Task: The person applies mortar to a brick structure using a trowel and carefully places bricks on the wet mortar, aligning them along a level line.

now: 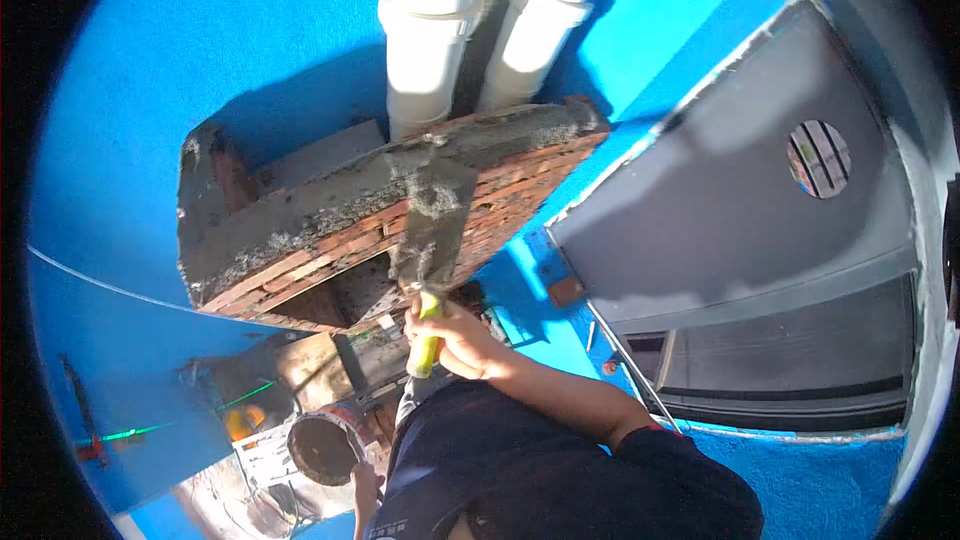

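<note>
My right hand (455,340) grips the yellow-green handle (428,335) of a trowel, whose broad blade (430,240) carries grey mortar and lies against the face of a brick ledge (530,170) with a cement-coated top. A hollow opening shows in the brickwork left of the blade. Low at the lower left, my left hand (365,485) is closed at the edge of a bucket (322,450) with dark grey contents, seemingly holding it.
Two white pipes (425,50) run along the blue wall (230,20) above the ledge. A grey window panel (720,200) with a round hole fills the right. Boards (310,365), cables and a green laser line (135,433) lie at the lower left.
</note>
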`<state>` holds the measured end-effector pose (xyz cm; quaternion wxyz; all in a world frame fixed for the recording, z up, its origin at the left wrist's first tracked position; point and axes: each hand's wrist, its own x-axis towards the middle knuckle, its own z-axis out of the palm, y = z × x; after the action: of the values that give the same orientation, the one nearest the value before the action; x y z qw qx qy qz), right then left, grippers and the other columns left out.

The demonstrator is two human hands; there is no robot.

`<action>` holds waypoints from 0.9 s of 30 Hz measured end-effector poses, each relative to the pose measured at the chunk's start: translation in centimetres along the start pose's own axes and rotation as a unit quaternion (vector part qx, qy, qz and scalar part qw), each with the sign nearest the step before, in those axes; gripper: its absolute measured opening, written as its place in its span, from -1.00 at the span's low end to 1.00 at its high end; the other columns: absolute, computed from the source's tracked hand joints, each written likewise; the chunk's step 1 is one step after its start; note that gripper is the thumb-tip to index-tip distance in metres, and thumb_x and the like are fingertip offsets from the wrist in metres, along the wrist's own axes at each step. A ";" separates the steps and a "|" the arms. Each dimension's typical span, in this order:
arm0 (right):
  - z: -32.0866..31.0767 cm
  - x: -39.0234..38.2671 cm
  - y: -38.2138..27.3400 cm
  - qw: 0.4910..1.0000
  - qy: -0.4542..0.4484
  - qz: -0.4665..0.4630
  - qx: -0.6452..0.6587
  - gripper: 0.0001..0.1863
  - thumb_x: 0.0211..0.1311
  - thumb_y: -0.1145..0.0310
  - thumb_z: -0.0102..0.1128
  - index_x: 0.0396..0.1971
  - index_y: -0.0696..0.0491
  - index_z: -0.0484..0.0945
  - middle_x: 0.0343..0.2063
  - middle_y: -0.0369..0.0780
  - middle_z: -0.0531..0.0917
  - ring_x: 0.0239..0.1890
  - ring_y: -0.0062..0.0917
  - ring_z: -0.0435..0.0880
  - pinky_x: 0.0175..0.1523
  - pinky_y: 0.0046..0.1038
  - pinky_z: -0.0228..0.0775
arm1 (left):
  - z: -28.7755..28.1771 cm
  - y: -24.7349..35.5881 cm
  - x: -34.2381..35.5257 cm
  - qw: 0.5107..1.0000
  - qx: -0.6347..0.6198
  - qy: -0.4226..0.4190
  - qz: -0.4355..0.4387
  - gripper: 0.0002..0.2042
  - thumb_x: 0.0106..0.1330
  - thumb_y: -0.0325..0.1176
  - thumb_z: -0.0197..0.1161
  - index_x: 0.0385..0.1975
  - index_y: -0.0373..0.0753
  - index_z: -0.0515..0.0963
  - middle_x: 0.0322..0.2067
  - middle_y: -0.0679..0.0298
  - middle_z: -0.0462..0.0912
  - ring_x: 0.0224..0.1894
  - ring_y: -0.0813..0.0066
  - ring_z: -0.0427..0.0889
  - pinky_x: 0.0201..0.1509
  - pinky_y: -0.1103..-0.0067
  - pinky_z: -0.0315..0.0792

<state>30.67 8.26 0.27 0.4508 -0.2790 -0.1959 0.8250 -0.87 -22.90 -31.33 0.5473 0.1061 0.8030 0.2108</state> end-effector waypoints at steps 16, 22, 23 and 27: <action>-10.8 -6.9 -26.6 0.561 0.342 -0.259 -0.708 -0.75 0.15 0.31 0.28 -0.29 0.16 0.51 -0.43 -0.08 0.66 -0.38 -0.32 0.67 -0.28 -0.34 0.47 | 3.8 -5.5 2.7 0.992 -0.113 0.063 -0.006 -0.93 0.27 -0.40 -0.03 -0.33 -0.21 0.39 -0.74 0.30 0.28 -0.85 0.42 0.37 -0.83 0.47 0.34; -14.5 -6.7 -28.4 0.471 0.349 -0.352 -0.729 -0.74 0.15 0.28 0.26 -0.33 0.17 0.48 -0.44 -0.02 0.62 -0.37 -0.10 0.63 -0.25 -0.26 0.44 | 4.9 -8.1 0.7 0.914 0.214 0.109 0.328 -0.98 0.17 -0.43 0.02 -0.46 -0.16 0.40 -0.74 0.30 0.28 -0.84 0.46 0.29 -0.83 0.48 0.23; -13.7 -7.6 -28.9 0.473 0.375 -0.340 -0.722 -0.73 0.15 0.28 0.26 -0.33 0.17 0.46 -0.44 -0.02 0.61 -0.37 -0.10 0.62 -0.25 -0.27 0.44 | 6.0 -7.4 0.0 0.836 0.330 0.158 0.409 -0.96 0.17 -0.42 0.03 -0.50 -0.16 0.40 -0.74 0.29 0.28 -0.84 0.46 0.28 -0.83 0.48 0.22; -13.6 -10.2 -31.6 0.426 0.378 -0.303 -0.764 -0.70 0.15 0.23 0.27 -0.32 0.17 0.46 -0.38 0.01 0.61 -0.34 0.01 0.59 -0.22 -0.14 0.41 | 9.5 -3.4 -1.4 0.995 -0.083 0.044 -0.031 -0.81 0.32 -0.31 -0.01 -0.53 -0.20 0.37 -0.82 0.33 0.19 -0.85 0.50 0.24 -0.84 0.51 0.15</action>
<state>63.88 16.86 10.86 0.3032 -0.7160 -0.6276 -0.0401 8.61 -24.38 -34.72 0.5246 0.0263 0.8089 0.2643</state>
